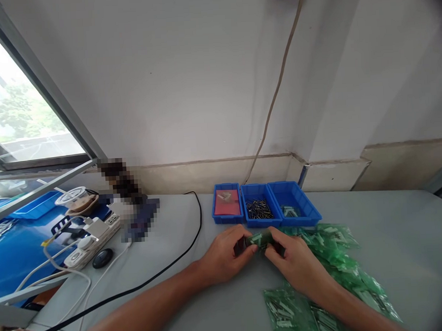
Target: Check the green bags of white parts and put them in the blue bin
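Observation:
Between my two hands is a small green plastic bag [261,239] with pale pieces inside. My left hand [227,251] pinches its left end, and my right hand [290,255] grips the right end with thumb and fingers. Just beyond them stand three blue bins: the left bin [228,219] holds a red sheet with a few pale pieces, the middle bin [260,190] has many dark metal screws, and the right bin [294,193] contains some pale pieces. More filled green bags [337,258] lie around my right forearm, and another green bag [282,310] rests nearer me.
A black cable [167,262] curves across the grey table [402,240]. At the left are a power strip [95,239] with plugs, a black mouse [103,258], a lidded cup [73,197] and a metal frame bar. The wall rises behind the bins.

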Motion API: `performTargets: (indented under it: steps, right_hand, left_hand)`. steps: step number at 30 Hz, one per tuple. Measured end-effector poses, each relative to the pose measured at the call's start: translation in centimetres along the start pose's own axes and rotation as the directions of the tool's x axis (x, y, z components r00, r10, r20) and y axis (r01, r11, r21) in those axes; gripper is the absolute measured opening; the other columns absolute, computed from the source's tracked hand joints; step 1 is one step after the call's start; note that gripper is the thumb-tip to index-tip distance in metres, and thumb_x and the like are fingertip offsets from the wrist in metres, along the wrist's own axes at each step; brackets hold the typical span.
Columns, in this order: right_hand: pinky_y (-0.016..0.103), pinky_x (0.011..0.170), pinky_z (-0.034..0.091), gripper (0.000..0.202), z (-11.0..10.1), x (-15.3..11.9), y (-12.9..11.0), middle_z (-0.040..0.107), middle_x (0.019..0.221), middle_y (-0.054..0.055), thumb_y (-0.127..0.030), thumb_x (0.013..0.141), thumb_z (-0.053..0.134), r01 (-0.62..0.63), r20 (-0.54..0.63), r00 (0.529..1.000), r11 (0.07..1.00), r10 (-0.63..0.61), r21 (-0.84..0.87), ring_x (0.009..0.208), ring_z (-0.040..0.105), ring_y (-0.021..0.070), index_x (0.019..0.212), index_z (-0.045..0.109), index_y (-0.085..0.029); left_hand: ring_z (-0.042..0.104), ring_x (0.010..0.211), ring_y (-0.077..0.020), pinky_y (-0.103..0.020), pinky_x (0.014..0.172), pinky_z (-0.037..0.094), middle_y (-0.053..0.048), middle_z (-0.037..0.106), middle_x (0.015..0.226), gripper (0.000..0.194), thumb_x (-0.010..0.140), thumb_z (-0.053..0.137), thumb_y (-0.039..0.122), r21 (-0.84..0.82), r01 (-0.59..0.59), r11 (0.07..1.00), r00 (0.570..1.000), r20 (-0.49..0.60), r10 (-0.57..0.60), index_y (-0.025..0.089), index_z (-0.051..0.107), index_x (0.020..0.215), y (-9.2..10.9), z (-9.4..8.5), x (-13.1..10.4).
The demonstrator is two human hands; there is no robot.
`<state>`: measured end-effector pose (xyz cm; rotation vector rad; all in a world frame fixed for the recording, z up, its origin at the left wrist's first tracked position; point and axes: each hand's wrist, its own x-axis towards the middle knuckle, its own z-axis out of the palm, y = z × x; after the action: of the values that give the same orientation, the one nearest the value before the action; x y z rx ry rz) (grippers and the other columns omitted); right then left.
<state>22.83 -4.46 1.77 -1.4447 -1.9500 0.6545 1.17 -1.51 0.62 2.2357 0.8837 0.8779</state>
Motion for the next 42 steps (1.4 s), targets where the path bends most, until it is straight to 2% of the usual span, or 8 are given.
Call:
performTargets:
  steps: [8, 11, 14, 18, 25, 29, 33, 42]
  right_hand:
    - [0.026, 0.052, 0.029, 0.018, 0.21, 0.0, 0.3, 0.05, 0.061, -0.005, -0.029, 0.093, 0.047, -0.017, -0.006, 1.0, 1.0, 0.016, -0.012, 0.057, 0.043, 0.016, 0.076, 0.041, -0.026]
    - [0.026, 0.053, 0.033, 0.009, 0.18, -0.03, 0.26, 0.055, 0.064, -0.005, -0.029, 0.094, 0.048, -0.023, -0.001, 1.0, 1.0, 0.023, 0.0, 0.059, 0.05, 0.0171, 0.086, 0.051, -0.026]
    - [0.026, 0.058, 0.039, 0.01, 0.07, -0.07, 0.12, 0.059, 0.068, -0.004, -0.03, 0.098, 0.047, -0.018, 0.009, 1.0, 1.0, 0.018, 0.015, 0.062, 0.056, 0.0184, 0.099, 0.057, -0.026]
    - [0.028, 0.061, 0.042, 0.014, -0.02, 0.0, -0.06, 0.059, 0.072, -0.003, -0.032, 0.1, 0.047, 0.008, 0.007, 1.0, 1.0, -0.008, 0.015, 0.066, 0.058, 0.019, 0.092, 0.056, -0.025]
    - [0.029, 0.063, 0.044, 0.017, 0.12, 0.07, -0.02, 0.065, 0.076, -0.001, -0.033, 0.102, 0.048, 0.023, 0.02, 1.0, 0.997, -0.024, 0.071, 0.069, 0.06, 0.0198, 0.103, 0.063, -0.025]
    - [0.029, 0.063, 0.044, 0.016, 0.21, -0.09, -0.02, 0.065, 0.079, 0.0, -0.033, 0.102, 0.049, 0.029, 0.042, 0.999, 0.997, -0.032, 0.068, 0.071, 0.061, 0.0201, 0.103, 0.063, -0.024]
    - [0.029, 0.064, 0.043, 0.014, 0.24, -0.12, -0.07, 0.062, 0.076, -0.001, -0.031, 0.101, 0.05, 0.009, 0.054, 0.998, 0.998, -0.013, 0.058, 0.069, 0.059, 0.0197, 0.104, 0.062, -0.024]
    - [0.027, 0.06, 0.04, 0.008, 0.09, -0.06, -0.47, 0.057, 0.074, -0.002, -0.024, 0.094, 0.049, 0.042, 0.041, 0.998, 0.999, -0.043, 0.031, 0.068, 0.054, 0.0182, 0.09, 0.056, -0.024]
  left_hand:
    - [0.052, 0.075, -0.015, -0.026, 0.069, 0.042, -0.003, 0.06, 0.087, 0.021, 0.105, 0.056, 0.036, -0.004, 0.01, 1.0, 1.0, 0.001, -0.01, 0.018, 0.064, 0.102, 0.13, -0.06, 0.05]
    - [0.052, 0.075, -0.0151, -0.027, 0.069, 0.043, -0.003, 0.062, 0.088, 0.021, 0.105, 0.055, 0.037, -0.002, 0.025, 1.0, 1.0, -0.012, -0.025, 0.018, 0.064, 0.104, 0.12, -0.1, 0.08]
    - [0.053, 0.074, -0.015, -0.027, 0.07, 0.044, -0.002, 0.062, 0.087, 0.021, 0.106, 0.054, 0.037, -0.005, 0.049, 0.999, 0.998, -0.027, -0.049, 0.018, 0.063, 0.106, 0.04, -0.08, 0.03]
    - [0.054, 0.073, -0.015, -0.026, 0.069, 0.044, -0.002, 0.063, 0.086, 0.022, 0.107, 0.052, 0.037, -0.009, 0.078, 0.997, 0.996, -0.04, -0.078, 0.018, 0.062, 0.11, -0.11, 0.04, -0.1]
    - [0.054, 0.074, -0.0151, -0.026, 0.067, 0.044, -0.002, 0.063, 0.089, 0.023, 0.104, 0.06, 0.04, -0.014, 0.079, 0.997, 0.997, -0.023, -0.079, 0.018, 0.063, 0.108, -0.15, -0.02, -0.03]
    - [0.052, 0.073, -0.0145, -0.025, 0.067, 0.043, -0.002, 0.061, 0.086, 0.021, 0.105, 0.055, 0.038, 0.002, 0.072, 0.997, 0.997, -0.022, -0.072, 0.018, 0.061, 0.101, -0.13, -0.03, 0.02]
    - [0.052, 0.073, -0.0149, -0.026, 0.067, 0.044, -0.002, 0.061, 0.087, 0.02, 0.106, 0.054, 0.037, 0.01, 0.058, 0.998, 0.998, -0.021, -0.057, 0.018, 0.06, 0.102, -0.2, 0.01, -0.03]
    - [0.053, 0.076, -0.0155, -0.026, 0.068, 0.044, -0.003, 0.062, 0.089, 0.021, 0.106, 0.054, 0.036, 0.028, 0.018, 0.999, 1.0, 0.016, -0.018, 0.018, 0.06, 0.098, 0.18, -0.23, 0.02]
